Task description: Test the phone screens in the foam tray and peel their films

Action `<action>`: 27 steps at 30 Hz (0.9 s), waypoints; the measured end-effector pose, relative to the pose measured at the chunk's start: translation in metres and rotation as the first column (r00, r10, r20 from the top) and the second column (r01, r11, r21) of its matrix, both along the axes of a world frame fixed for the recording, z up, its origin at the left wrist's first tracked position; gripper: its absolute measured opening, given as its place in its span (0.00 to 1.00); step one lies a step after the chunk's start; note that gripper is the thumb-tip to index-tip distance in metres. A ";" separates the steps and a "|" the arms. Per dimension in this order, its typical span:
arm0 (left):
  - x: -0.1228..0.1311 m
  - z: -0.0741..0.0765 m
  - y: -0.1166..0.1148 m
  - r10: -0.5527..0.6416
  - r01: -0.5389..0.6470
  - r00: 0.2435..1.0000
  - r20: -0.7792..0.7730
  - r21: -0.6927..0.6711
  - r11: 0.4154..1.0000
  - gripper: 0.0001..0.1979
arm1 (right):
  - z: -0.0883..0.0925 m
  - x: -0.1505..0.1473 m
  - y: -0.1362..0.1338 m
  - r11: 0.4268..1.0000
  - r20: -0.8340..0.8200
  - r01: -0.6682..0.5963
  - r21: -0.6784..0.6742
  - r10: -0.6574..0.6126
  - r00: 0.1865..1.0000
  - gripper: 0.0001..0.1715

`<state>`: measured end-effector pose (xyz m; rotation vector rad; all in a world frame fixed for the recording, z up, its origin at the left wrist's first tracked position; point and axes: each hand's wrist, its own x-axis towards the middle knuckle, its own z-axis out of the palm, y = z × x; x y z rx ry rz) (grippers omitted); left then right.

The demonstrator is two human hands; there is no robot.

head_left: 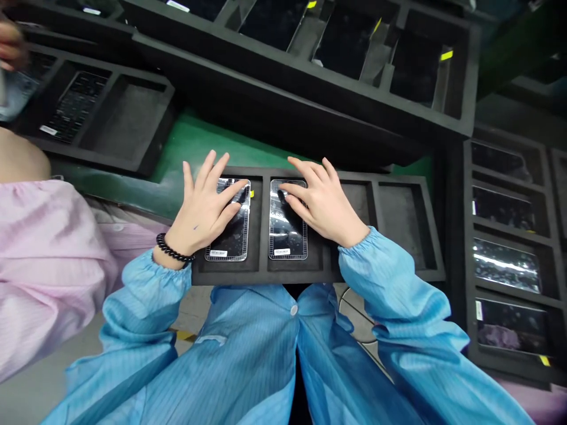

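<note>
A black foam tray (319,277) with compartments lies in front of me, holding two glossy dark glass panels with white labels at their lower edges. My left hand (204,206) is over the left glass panel (234,236), fingers spread, with thumb and forefinger reaching across its surface. A yellow tab sticks out at that panel's right side. My right hand (316,203) rests at the upper right part of the right glass panel (287,230), its fingers stretched out and some tips over the glass. Whether the fingertips press on the panels is hard to tell. Neither hand grasps anything.
A large black foam tray (292,59) with dark panels and yellow tabs stands behind. Another tray (549,236) with several panels is at the right. At the left, a person in a pink sleeve (48,254) sits beside a foam tray (146,159). The table (195,147) is green.
</note>
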<state>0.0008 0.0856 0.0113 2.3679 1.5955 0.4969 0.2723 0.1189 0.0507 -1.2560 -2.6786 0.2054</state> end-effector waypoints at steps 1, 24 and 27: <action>0.000 0.000 -0.001 0.003 -0.003 1.000 0.001 -0.006 1.000 0.32 | 0.001 0.001 -0.003 1.000 -0.009 -0.015 -0.004 0.015 1.000 0.24; 0.010 0.002 0.006 -0.051 0.045 0.994 -0.100 -0.069 0.997 0.31 | -0.012 -0.017 0.011 1.000 0.090 -0.028 0.006 0.028 0.996 0.23; 0.011 0.009 0.004 -0.036 0.026 0.993 -0.111 -0.091 0.996 0.29 | -0.014 -0.016 0.011 0.999 0.096 -0.031 0.018 0.029 0.995 0.23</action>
